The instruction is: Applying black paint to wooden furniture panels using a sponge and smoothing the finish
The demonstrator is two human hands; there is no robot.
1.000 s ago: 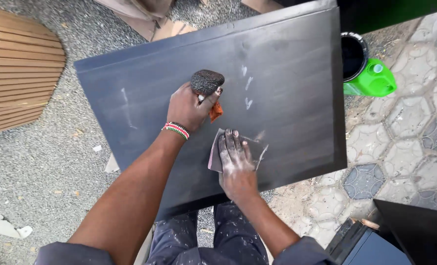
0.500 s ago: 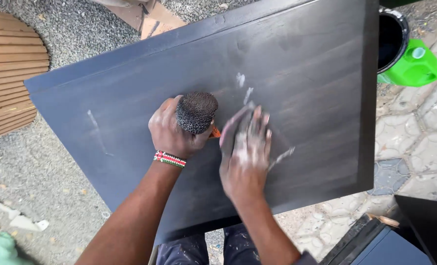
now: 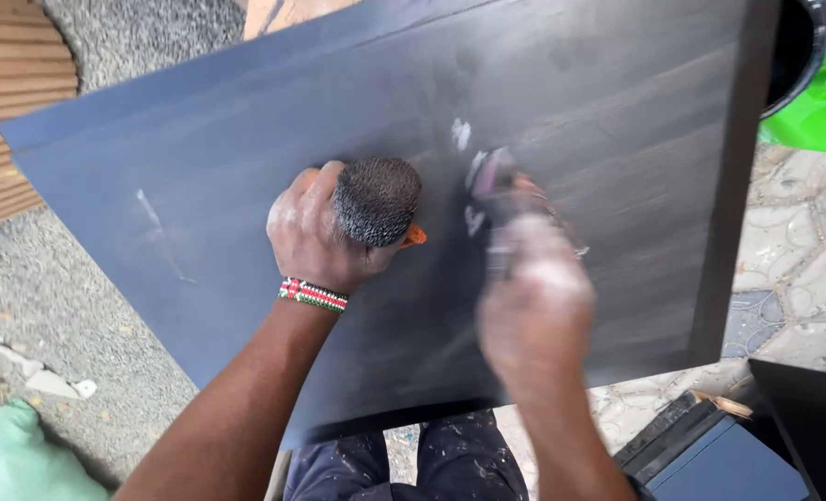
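Observation:
A large dark painted board (image 3: 246,186) lies flat across my lap and fills most of the view, with pale scuff marks near its middle. My left hand (image 3: 316,232) rests on it, closed around a dark rough-textured pad with an orange edge (image 3: 376,199); a beaded band circles that wrist. Just to the right, my right hand (image 3: 529,288) is blurred with motion and dusted white. It presses a greyish sheet of sandpaper (image 3: 495,176) flat against the board.
A ribbed wooden panel (image 3: 9,111) lies on the gravel at upper left. A green jug (image 3: 817,107) and a black bucket (image 3: 798,46) stand at upper right on the paving stones. Dark boards (image 3: 738,455) sit lower right, and a pale green sack (image 3: 14,464) lower left.
The view has drawn closer to the board. My right hand has slid up and to the right with the sandpaper; my left hand stays put on the pad.

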